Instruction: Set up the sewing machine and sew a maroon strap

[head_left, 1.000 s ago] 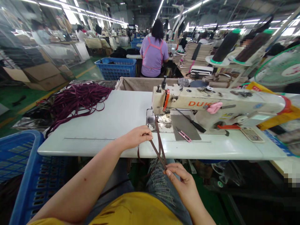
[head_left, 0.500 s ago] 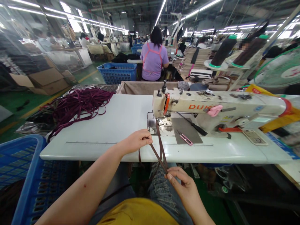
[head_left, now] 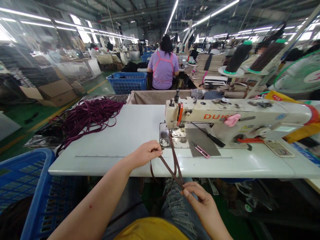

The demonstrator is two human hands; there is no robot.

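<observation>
My left hand (head_left: 145, 154) rests at the front edge of the white table (head_left: 120, 140), its fingers pinched on a dark brown strap (head_left: 172, 156). The strap runs from under the needle of the cream sewing machine (head_left: 225, 116) down off the table's edge. My right hand (head_left: 200, 201) is below the table, over my lap, and pinches the strap's lower end between thumb and fingers. The two strap lengths meet in a V at my right hand.
A heap of maroon straps (head_left: 87, 115) lies at the table's far left. A blue crate (head_left: 22, 186) stands at my left. Pink thread snips (head_left: 200, 150) and a black tool (head_left: 210, 135) lie by the machine. A person in purple (head_left: 163, 68) sits ahead, back turned.
Both hands keep the same grip on the strap. The head camera has tilted up slightly, so everything sits a little lower in view.
</observation>
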